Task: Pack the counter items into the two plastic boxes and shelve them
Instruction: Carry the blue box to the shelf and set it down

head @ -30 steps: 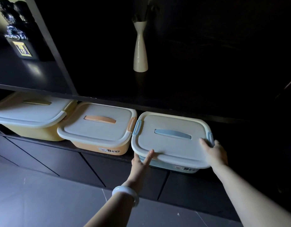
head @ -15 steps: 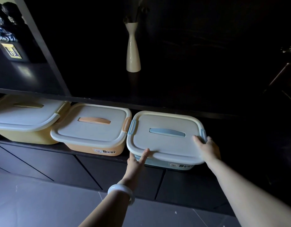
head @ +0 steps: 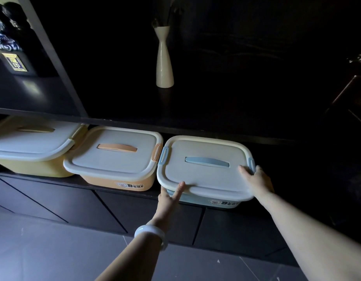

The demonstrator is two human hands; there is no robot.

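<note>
Three lidded plastic boxes are sitting side by side in the head view on a low dark shelf [head: 122,188]. Blue rectangular plastic box with grey lid and blue handle [head: 206,171] is sitting rightmost, its front edge overhanging the shelf lip. Left hand [head: 169,196] is touching the lid's front left rim, index finger straight, the others hidden under the rim, so grip there cannot be told. Right hand [head: 256,180] is pressing flat on the lid's right front corner, fingers spread. Orange rectangular plastic box with grey lid [head: 114,157] is sitting just beside the blue one, latches nearly touching. Yellow plastic box [head: 31,147] is standing farther left, partly cut off. White slender ceramic vase [head: 164,61] is standing on the upper dark shelf board above. White bangle [head: 152,235] is circling the left wrist. Dark cabinet doors [head: 74,207] are running below.
</note>
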